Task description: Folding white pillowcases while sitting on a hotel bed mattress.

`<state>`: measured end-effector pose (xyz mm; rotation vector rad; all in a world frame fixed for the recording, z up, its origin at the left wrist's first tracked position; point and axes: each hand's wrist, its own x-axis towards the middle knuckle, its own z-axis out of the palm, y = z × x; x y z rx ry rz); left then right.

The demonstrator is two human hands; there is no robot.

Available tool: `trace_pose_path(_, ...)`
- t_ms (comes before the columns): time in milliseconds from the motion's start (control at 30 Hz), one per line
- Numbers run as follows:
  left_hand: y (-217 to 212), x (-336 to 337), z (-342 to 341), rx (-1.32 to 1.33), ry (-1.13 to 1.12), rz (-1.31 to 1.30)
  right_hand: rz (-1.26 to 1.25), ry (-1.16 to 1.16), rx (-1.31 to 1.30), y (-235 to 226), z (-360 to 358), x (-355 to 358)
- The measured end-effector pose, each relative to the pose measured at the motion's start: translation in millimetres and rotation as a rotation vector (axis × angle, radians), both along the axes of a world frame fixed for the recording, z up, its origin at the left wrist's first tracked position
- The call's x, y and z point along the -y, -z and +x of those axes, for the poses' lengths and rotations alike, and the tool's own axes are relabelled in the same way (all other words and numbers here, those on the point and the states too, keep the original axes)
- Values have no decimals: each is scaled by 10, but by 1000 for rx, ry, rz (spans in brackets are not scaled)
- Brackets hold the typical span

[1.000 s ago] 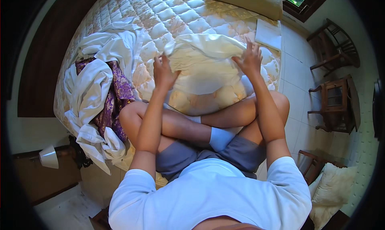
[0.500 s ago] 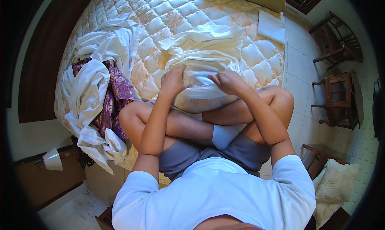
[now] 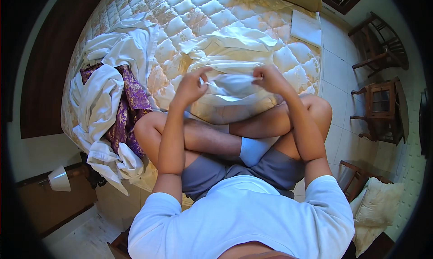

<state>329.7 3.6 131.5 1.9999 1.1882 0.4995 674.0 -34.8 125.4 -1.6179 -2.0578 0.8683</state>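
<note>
A crumpled white garment (image 3: 232, 67), its kind unclear among the folds, lies on the quilted mattress (image 3: 180, 22) in front of my crossed legs. My left hand (image 3: 194, 84) is at its left side, fingers curled and pinching a fold. Across from it, my right hand (image 3: 271, 80) grips the right side between thumb and fingers. The fabric between the two hands is drawn into horizontal folds. The garment's far part spreads loosely away from me.
White sheets (image 3: 106, 92) and a purple-and-gold patterned cloth (image 3: 131, 92) are heaped at the left. A folded white cloth (image 3: 306, 29) lies at the bed's right edge. Beyond, on the tiled floor, stand a wooden chair (image 3: 383, 51), a small cabinet (image 3: 380, 103) and a cushion (image 3: 379, 200).
My right hand has moved right and slightly up, and my left hand has shifted slightly, so they are farther apart. The garment's middle is now gathered into wider folds between them.
</note>
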Motion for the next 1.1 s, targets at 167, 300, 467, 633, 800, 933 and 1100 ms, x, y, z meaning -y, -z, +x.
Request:
trace_pose_path(167,-230,-122,-382,546,-324,79,157,307,-906,-274,333,-90)
trace_pose_path(300,-191,-138,-364,594,-449,9,207,340,-461,-320,355,-30)
trace_pose_path(467,-51,-65,-234,206,-154,396,95,77,-106,-353,415,27)
trace_pose_path(633,-22,71,-305,-73,198,-470,-528,-355,-119,-424,442,158)
trace_pose_path(800,34,84,-168,-188,-2,11,-390,90,-169,-405,221,260)
trace_pose_path(933,78,67,5,-21,-30,90,71,13,-300,-244,-213,176)
trace_pose_path(1100,93,77,105,-201,39,103,514,-257,-158,203,-909,138)
